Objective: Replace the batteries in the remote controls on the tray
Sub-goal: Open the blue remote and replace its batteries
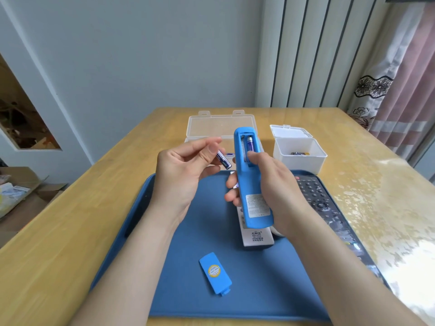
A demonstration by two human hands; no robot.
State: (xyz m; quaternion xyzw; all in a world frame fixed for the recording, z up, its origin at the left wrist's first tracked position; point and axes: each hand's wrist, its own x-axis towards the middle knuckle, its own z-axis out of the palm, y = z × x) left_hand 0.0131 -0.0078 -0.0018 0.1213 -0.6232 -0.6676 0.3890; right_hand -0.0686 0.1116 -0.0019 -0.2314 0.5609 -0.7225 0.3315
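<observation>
the blue tray (179, 231) is the base of it all. just past its far edge stand an open clear box (221, 124) and a white box (299, 152) with batteries inside. a black remote (324, 203) lies along the tray's right side and a white remote (257, 236) near its middle. above the middle the right hand (277, 184) grips the blue remote (249, 180) back-up, with the thumb at the open bay. one seated battery (250, 143) shows there and the slot beside it looks empty. above the tray's far left the left hand (183, 170) pinches a loose battery (223, 160) in thumb and fingertips. the cover (215, 274) lies on the tray's near part.

the likely slip is polarity — the loose battery could go in reversed. the thumb may block the slot, and so light a pinch could let the battery drop and roll off the tray.
</observation>
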